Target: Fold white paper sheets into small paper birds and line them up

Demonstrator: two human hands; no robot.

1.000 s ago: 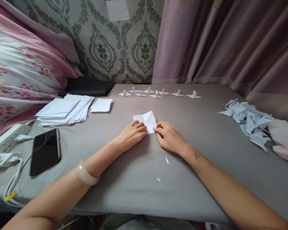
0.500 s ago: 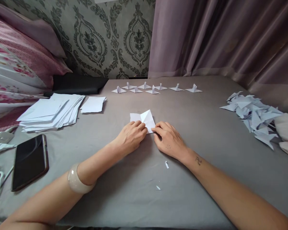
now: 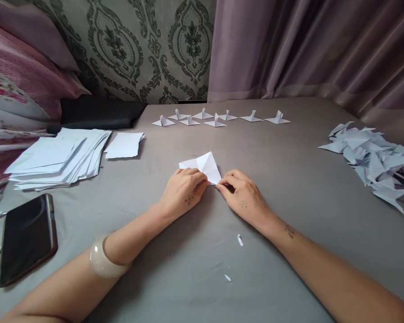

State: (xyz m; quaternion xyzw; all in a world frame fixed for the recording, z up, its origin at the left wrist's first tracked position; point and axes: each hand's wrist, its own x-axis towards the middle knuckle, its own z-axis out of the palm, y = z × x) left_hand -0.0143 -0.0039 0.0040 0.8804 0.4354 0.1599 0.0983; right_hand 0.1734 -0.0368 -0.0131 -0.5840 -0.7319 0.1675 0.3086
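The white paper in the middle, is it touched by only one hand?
No, fingers of both the left hand and the right hand are on the white paper.

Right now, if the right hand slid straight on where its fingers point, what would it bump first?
The white paper, because the right hand seems to be touching its near corner. Past that, the left hand looks next, but depth is unclear.
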